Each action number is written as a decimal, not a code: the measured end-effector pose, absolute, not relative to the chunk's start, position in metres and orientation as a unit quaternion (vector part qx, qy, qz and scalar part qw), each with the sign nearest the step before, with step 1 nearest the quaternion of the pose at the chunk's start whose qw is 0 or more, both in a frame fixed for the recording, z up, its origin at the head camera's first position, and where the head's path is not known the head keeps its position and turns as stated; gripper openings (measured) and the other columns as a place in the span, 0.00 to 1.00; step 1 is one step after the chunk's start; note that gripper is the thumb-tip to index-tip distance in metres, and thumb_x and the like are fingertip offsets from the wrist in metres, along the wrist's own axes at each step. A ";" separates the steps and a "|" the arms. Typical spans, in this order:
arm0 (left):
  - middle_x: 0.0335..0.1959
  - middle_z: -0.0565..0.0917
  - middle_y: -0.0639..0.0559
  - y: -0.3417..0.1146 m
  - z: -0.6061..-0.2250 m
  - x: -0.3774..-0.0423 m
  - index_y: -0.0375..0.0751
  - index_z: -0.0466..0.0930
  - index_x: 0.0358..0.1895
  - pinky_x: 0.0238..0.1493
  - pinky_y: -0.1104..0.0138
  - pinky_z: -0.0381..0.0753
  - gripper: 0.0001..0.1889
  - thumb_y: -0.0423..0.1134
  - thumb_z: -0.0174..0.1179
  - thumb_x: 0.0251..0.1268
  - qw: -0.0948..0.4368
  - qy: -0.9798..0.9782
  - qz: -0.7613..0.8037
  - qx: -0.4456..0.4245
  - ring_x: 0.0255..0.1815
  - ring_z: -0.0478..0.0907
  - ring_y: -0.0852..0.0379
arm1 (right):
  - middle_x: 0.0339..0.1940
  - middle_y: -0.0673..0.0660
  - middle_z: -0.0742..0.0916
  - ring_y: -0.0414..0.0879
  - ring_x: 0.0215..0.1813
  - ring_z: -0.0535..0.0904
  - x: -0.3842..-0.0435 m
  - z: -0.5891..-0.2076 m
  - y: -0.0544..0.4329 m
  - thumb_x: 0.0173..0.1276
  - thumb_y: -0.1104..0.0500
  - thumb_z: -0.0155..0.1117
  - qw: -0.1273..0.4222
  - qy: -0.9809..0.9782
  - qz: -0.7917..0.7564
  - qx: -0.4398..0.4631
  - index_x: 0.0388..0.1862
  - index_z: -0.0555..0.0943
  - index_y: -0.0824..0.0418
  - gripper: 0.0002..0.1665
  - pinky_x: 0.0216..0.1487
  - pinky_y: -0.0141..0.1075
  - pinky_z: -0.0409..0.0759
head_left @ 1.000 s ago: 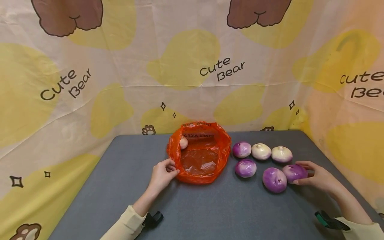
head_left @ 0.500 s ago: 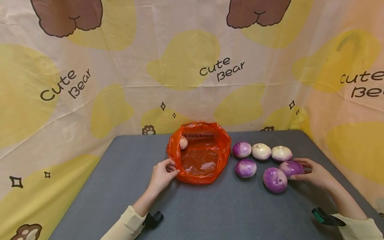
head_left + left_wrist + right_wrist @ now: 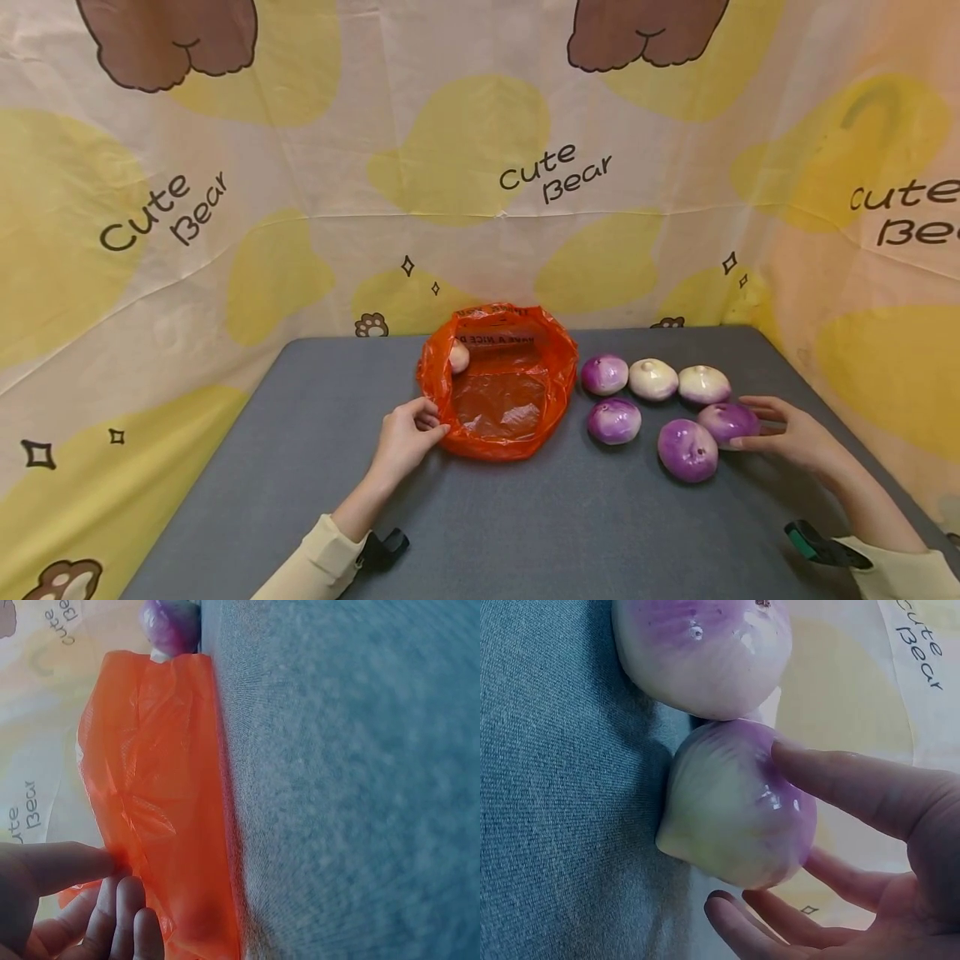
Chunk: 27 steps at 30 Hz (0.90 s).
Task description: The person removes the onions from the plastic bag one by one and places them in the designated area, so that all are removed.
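Note:
My left hand pinches the near-left rim of an orange plastic bag between thumb and fingers. The bag's mouth faces up and wide, and a pale round thing shows inside at its left wall. On the right, my right hand has thumb and fingers around a purple-and-white onion on the table. In the right wrist view the thumb lies on this onion's side, and some fingertips are hidden behind it. A larger purple onion sits right against it.
Behind and left of these stand two pale onions and two purple ones, close to the bag's right side. All are on a grey table. A printed cloth rises along the table's back and sides.
The held onion has shifted slightly left, nearer the larger onion, with my right hand. Over the last half second the hand has eased a little right while the onion stays. Left hand and bag are unchanged.

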<state>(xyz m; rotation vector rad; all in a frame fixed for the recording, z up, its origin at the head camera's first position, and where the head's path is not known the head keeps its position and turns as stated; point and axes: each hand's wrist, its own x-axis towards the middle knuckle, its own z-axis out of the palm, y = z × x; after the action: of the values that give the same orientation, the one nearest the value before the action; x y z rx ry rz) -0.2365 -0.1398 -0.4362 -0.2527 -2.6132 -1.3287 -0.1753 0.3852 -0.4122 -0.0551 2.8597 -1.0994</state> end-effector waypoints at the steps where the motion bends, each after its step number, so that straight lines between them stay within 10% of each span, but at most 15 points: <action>1: 0.23 0.82 0.52 -0.140 -0.436 -0.237 0.41 0.80 0.30 0.31 0.70 0.79 0.08 0.33 0.71 0.48 0.100 -0.884 -0.449 -0.086 0.25 0.77 0.61 | 0.60 0.83 0.69 0.76 0.60 0.66 -0.175 -0.412 0.386 0.61 0.53 0.67 0.039 0.932 -0.359 -0.020 0.66 0.60 0.76 0.43 0.48 0.54 0.77; 27: 0.23 0.82 0.53 -0.141 -0.434 -0.233 0.42 0.80 0.29 0.30 0.71 0.78 0.09 0.33 0.71 0.47 0.102 -0.886 -0.443 -0.088 0.24 0.77 0.63 | 0.63 0.74 0.74 0.70 0.62 0.70 -0.197 -0.348 0.329 0.67 0.44 0.59 -0.018 0.942 -0.331 -0.047 0.68 0.63 0.67 0.39 0.51 0.54 0.77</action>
<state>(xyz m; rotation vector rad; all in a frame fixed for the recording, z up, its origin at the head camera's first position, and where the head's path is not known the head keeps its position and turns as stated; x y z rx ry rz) -0.2330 -0.1412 -0.4344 -0.2592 -2.6170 -1.3075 -0.1973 0.3293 -0.3484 -0.1492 2.9951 -1.0512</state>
